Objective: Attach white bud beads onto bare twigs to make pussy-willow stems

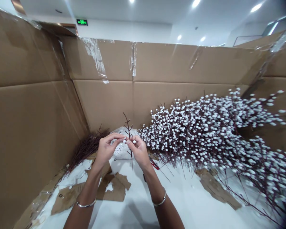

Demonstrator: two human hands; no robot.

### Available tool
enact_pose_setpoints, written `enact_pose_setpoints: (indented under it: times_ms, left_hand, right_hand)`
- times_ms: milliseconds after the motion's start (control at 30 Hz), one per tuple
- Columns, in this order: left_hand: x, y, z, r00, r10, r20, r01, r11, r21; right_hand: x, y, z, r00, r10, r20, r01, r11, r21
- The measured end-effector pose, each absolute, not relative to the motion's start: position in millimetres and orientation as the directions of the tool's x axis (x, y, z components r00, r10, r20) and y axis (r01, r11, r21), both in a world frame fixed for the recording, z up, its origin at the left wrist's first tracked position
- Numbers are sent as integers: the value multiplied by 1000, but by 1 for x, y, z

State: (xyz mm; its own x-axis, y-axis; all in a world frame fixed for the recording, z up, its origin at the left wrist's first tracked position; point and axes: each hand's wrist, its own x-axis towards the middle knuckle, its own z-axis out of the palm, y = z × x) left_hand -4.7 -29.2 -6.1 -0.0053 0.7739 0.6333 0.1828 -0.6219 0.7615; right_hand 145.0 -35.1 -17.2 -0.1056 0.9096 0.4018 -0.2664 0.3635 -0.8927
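Upright in front of me stands a dark brown artificial branch with short bare twigs. Thumb and fingers of my right hand are closed around its middle, and one white bud shows there beside them. From the left, my left hand pinches another small white bud close to the stem. Whether that bud touches a twig tip, I cannot tell. Behind my hands lies clear plastic with loose white buds on it.
A large heap of white-budded branches fills the right side. Bare dark branches are piled at left. Torn cardboard lies on the white surface. A red-handled tool is beside my right wrist. Tall cardboard walls surround everything.
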Motion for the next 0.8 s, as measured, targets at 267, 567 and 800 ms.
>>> enact_pose_setpoints:
  times_ms: [267, 567, 800]
  left_hand:
    - [-6, -27, -7, -5, 793, 609, 190, -598, 779]
    - [-8, -27, -7, 14, 817, 576, 144, -572, 808]
    - [-7, -27, -7, 18, 814, 581, 133, -578, 805]
  right_hand:
    - [146, -32, -21, -107, 902, 418, -268, 379, -886]
    - [148, -32, -21, -142, 899, 414, -277, 365, -889]
    - [147, -33, -22, -113, 888, 446, -219, 415, -883]
